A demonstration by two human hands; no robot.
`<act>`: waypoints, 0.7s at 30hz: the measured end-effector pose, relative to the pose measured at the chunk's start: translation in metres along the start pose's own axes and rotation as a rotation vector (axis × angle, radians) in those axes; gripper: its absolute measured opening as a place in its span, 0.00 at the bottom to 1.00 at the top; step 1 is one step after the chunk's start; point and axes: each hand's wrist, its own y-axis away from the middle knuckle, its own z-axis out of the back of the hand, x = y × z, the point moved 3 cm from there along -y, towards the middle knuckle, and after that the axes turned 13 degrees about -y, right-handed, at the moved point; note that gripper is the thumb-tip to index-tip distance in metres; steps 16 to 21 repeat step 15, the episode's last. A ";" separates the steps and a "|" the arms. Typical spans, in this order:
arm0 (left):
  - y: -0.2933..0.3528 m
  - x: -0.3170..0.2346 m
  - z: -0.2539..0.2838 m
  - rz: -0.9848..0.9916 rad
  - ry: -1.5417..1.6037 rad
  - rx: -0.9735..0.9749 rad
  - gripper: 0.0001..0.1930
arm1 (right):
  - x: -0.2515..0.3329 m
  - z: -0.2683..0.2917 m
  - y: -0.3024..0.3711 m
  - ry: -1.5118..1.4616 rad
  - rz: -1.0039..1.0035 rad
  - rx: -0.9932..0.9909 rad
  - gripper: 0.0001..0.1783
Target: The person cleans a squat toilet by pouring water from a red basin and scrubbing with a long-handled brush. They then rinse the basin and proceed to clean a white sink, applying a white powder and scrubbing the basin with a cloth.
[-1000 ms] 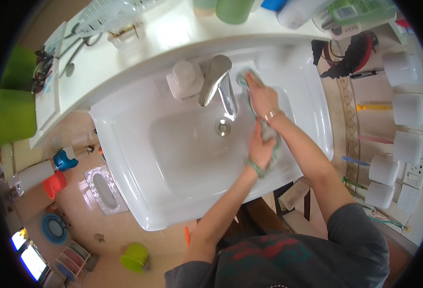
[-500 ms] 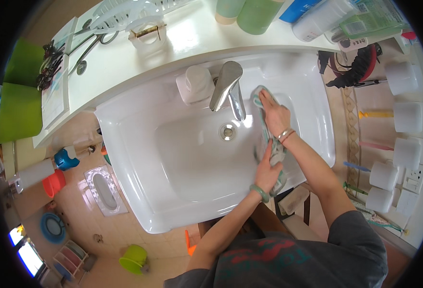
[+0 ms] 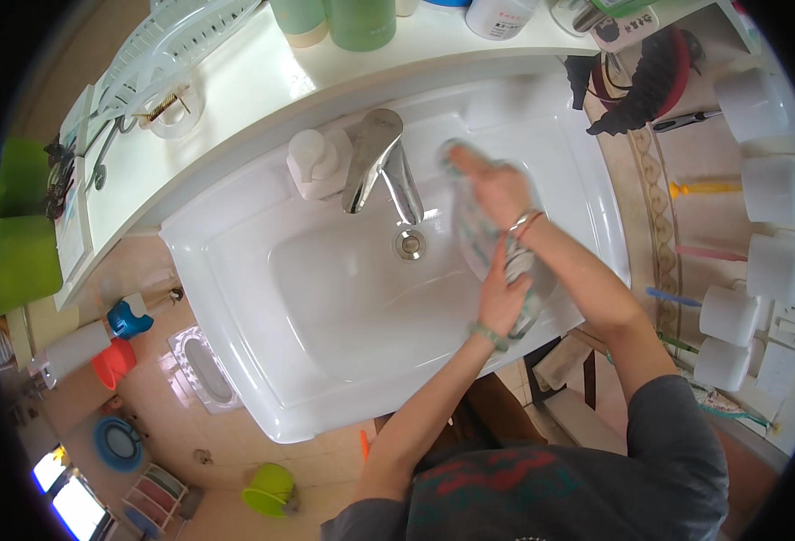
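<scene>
A pale cloth with green markings [image 3: 482,228] lies stretched over the right side of a white washbasin [image 3: 325,298]. My right hand [image 3: 503,194] presses its far end against the basin, the fingers blurred by motion. Closer to me, my left hand [image 3: 504,305] is closed around the cloth's near part, and a loose end hangs by the basin's front rim. A chrome faucet [image 3: 378,162] stands left of my right hand, above the round drain [image 3: 409,243]. The white soap dispenser [image 3: 316,164] sits beside the faucet.
Behind the basin runs a white shelf [image 3: 253,81] with green bottles [image 3: 359,22], a plastic rack [image 3: 168,54] and scissors. White cups [image 3: 772,187] line the right wall, with a hair dryer [image 3: 659,81] farther back. A squat toilet [image 3: 204,368] and green bucket [image 3: 269,490] are at lower left.
My right hand has slid the cloth's far end a little toward the basin's back right. My left hand keeps its hold. The whole view has shifted, with the faucet farther left.
</scene>
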 end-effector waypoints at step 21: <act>-0.008 -0.002 0.008 0.215 0.091 0.078 0.40 | -0.010 0.014 0.002 -0.066 -0.044 -0.028 0.28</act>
